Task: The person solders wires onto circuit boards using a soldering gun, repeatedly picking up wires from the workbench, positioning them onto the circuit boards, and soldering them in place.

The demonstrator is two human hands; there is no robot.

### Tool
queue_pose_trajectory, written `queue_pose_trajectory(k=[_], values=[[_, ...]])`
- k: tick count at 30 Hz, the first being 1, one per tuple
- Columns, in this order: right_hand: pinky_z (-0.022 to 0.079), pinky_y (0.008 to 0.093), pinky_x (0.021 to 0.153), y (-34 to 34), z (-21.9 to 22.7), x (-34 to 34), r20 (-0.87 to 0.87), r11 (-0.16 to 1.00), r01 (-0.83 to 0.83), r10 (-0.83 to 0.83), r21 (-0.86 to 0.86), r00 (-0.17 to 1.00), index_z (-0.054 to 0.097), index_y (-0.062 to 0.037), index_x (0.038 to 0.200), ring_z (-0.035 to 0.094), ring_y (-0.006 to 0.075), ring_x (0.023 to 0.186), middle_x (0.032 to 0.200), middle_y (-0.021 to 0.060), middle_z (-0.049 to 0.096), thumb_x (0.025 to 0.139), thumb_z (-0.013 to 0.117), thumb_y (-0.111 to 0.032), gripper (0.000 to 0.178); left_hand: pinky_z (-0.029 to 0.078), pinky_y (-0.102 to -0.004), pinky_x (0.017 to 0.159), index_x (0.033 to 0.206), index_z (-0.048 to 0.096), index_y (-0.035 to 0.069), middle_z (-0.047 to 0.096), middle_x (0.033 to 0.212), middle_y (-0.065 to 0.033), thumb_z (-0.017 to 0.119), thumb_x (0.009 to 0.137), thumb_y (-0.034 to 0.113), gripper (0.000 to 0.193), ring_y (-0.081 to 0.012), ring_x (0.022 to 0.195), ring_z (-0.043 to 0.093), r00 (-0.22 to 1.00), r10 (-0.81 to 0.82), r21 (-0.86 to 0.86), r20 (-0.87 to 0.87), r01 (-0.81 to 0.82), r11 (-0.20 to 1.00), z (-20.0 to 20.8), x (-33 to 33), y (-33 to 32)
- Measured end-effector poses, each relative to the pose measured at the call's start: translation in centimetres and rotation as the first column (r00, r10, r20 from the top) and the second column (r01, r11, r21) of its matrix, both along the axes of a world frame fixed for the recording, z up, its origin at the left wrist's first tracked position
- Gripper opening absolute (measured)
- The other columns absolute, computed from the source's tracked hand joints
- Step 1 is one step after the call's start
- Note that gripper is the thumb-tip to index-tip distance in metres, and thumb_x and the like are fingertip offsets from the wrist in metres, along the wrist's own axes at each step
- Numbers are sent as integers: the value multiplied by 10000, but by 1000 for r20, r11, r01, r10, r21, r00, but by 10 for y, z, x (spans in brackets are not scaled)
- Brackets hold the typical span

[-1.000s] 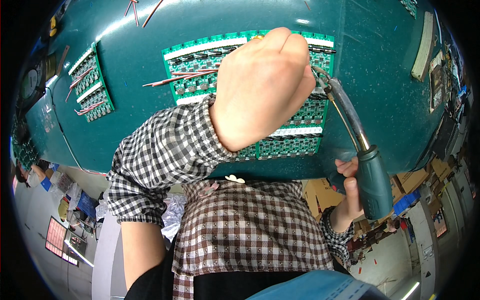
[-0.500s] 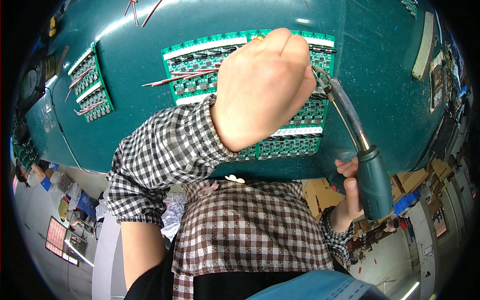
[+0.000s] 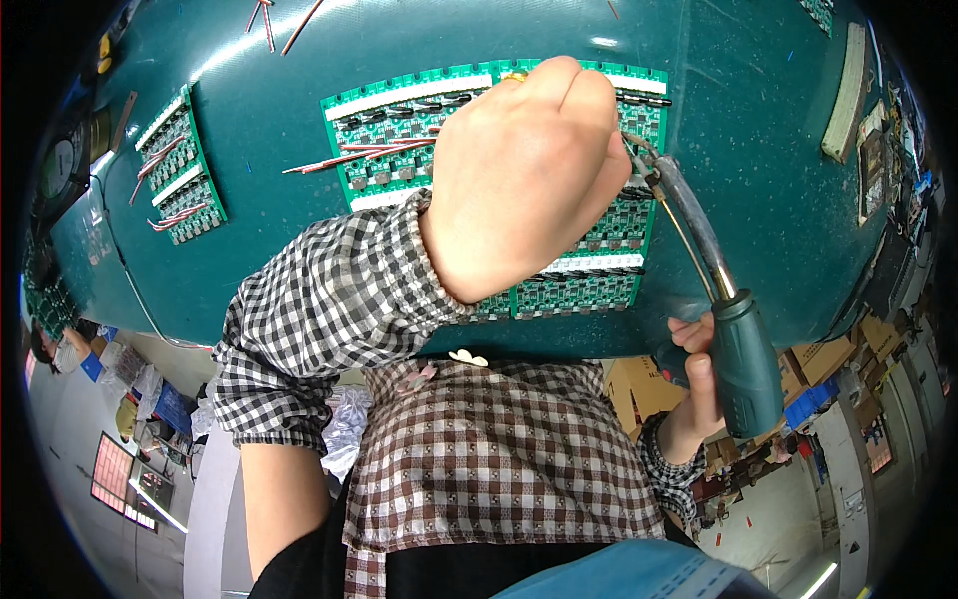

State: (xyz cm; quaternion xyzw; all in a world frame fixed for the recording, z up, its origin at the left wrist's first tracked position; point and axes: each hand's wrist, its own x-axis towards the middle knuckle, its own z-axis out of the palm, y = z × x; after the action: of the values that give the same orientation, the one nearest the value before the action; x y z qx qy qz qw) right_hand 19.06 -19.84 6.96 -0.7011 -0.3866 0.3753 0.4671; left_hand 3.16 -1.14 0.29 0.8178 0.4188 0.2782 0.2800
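Note:
My left hand [image 3: 534, 170] is closed in a fist over the top of a green circuit board panel [image 3: 579, 290], knuckles up. Its fingertips point away and are hidden, so whatever they pinch cannot be made out. Red-and-white wires [image 3: 374, 153] stick out from under this hand to the left, across the panel. In my right hand [image 3: 704, 384] is a soldering iron [image 3: 748, 369] with a dark green handle, a bent metal barrel and a thin brass-coloured tube alongside. The iron's tip end reaches beside my left fingers, over the panel's right part.
A smaller board panel [image 3: 180, 170] with wires lies to the left on the green mat [image 3: 269, 230]. Loose wires [image 3: 302, 27] lie at the far edge. A pale strip [image 3: 845, 95] is on the right, near another board corner [image 3: 818, 14]. A dark cable [image 3: 125, 265] runs down the left.

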Motion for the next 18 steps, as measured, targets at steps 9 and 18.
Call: queue_pose_trajectory(k=[9,18], values=[[575,454,709,1,2,-5,-30,995,102,-102,-11,994,573,117,950,587,259,736,878,189,578,851,683,-216,364,471,-343,550,799,585,87,592,739,-55,720,725,68,155,-237,629,601,1000,11,10,-22,-10,1000,0,0,-1],[592,472,746,-6,-6,7,-231,983,185,-177,11,957,547,108,1087,597,257,761,845,153,570,826,705,-237,461,470,-322,555,813,595,78,580,745,-42,726,754,69,143,-201,623,591,999,-20,-24,-28,20,1000,4,-1,1]])
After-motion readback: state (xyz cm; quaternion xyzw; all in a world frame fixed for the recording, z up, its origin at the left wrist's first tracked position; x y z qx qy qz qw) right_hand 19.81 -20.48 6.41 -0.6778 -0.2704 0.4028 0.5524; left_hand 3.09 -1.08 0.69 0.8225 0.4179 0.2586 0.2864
